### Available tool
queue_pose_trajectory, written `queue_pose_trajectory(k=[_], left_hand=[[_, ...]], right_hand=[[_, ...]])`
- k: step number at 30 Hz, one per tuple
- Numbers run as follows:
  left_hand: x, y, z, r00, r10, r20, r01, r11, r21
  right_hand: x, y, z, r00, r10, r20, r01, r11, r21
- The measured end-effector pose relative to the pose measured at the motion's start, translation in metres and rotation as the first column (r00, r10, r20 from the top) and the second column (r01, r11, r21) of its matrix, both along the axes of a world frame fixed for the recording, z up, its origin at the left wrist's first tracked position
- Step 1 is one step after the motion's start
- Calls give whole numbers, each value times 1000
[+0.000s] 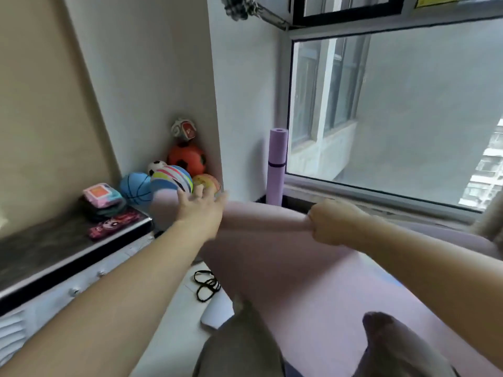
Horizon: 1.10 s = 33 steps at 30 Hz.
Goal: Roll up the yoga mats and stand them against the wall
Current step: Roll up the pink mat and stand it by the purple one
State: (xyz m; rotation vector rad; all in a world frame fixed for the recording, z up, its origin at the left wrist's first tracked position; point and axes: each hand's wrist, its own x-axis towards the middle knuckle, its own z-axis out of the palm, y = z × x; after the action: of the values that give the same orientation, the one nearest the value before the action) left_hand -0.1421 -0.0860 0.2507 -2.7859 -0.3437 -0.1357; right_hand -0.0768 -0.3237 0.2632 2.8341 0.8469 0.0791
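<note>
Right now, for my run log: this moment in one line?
pink mat: partly rolled | left hand: open at its end | right hand: grips its rolled edge | purple mat: rolled, upright by wall

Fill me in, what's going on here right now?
A person is working on the pink mat spread on the floor. Their right hand grips its curled far end; the left hand, fingers spread, is at the same end. One purple mat already stands rolled against the wall by the window.

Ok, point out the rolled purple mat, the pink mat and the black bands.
rolled purple mat [277, 151]: head view, upper half of the roll.
pink mat [285, 268]: head view, flat middle part.
black bands [212, 284]: head view, where the loops overlap.
</note>
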Motion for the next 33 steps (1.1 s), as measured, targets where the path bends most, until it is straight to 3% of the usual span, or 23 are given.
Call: queue_pose_trajectory(k=[2,3,7,10,15,18,20,23,25,29,33], left_hand=[[-22,-20,-27,958,-131,-255,88,981,-173],[-33,-33,-41,928,-223,-299,150,957,-250],[-50,-86,-82,871,-447,-205,361,864,-351],[-35,-103,-89,847,-508,-154,439,834,-335],[-10,-127,-82,797,-540,-271,465,834,-296],[9,-142,-72,803,-527,-276,450,842,-298],[19,-149,-66,797,-535,-281,464,840,-283],[31,-165,-62,781,-538,-317,470,841,-270],[41,-171,-54,782,-529,-329,466,847,-254],[62,-178,-36,786,-508,-353,472,861,-187],[69,-184,-25,785,-543,-299,556,830,-48]], right_hand=[[-15,-5,-17,993,-1,-120,-13,994,-112],[-21,-7,-27,982,-20,-189,-11,987,-161],[-33,-13,-56,874,-124,-470,-6,964,-265],[-36,-31,-70,822,-119,-556,-14,974,-228],[-28,-78,-74,894,-16,-447,17,1000,-2],[-19,-102,-81,985,37,-171,-33,999,27],[-18,-112,-91,996,80,24,-80,997,-8],[-4,-131,-104,986,86,145,-94,994,53],[8,-133,-97,986,76,148,-91,991,100],[23,-133,-77,1000,10,15,-12,996,90],[27,-135,-61,1000,3,-28,1,991,130]])
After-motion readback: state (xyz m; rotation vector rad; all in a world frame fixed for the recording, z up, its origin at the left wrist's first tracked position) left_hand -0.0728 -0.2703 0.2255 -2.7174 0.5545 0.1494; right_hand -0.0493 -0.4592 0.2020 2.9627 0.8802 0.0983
